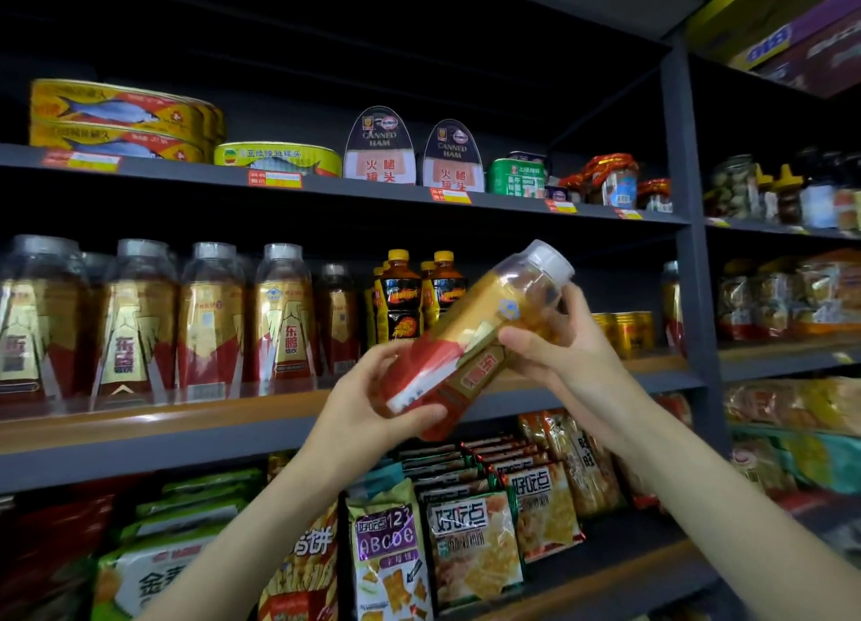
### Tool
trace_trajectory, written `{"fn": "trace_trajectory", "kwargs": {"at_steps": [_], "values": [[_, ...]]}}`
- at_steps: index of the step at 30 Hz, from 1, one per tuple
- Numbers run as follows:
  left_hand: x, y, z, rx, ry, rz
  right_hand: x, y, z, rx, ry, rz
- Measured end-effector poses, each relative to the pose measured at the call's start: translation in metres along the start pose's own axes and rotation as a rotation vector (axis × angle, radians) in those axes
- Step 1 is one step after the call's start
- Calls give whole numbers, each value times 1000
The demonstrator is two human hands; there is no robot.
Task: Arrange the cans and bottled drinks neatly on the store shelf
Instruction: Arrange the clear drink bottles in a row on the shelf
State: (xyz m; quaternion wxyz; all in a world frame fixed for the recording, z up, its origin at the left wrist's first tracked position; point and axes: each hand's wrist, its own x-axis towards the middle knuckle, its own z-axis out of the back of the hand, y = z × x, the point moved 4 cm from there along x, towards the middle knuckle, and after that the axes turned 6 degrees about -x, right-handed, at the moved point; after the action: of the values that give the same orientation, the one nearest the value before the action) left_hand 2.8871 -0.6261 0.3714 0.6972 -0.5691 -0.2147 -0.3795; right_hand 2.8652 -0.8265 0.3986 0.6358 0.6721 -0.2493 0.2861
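A bottle (470, 341) is being held tilted in front of the drinks shelf (186, 415), gripped by the left hand (368, 406) at its base and the right hand (559, 341) near its neck. If set down carelessly, neighbouring bottles (284, 313) could be toppled.

Held tilted in front of the drinks shelf (186, 422): a gold-and-red energy drink bottle (470, 341), white cap up-right, left hand (372, 406) gripping its base, right hand (554, 341) its upper body. Stood behind: matching bottles (205, 322), yellow-capped bottles (400, 294), gold cans (626, 331).
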Motion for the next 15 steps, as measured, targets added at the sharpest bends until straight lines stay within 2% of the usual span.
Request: {"fn": "trace_trajectory", "kwargs": {"at_steps": [3, 5, 10, 15], "values": [[10, -12, -3, 169, -164, -166, 0, -25, -6, 405, -5, -234], [13, -23, -10, 212, -196, -250, -3, -48, -10, 554, -52, -369], [6, -25, -25, 154, -17, -241, -9, -72, -9, 663, -210, -464], [6, -11, -25, 69, -26, -181, -11, -79, 10, 687, -299, -491]]}}
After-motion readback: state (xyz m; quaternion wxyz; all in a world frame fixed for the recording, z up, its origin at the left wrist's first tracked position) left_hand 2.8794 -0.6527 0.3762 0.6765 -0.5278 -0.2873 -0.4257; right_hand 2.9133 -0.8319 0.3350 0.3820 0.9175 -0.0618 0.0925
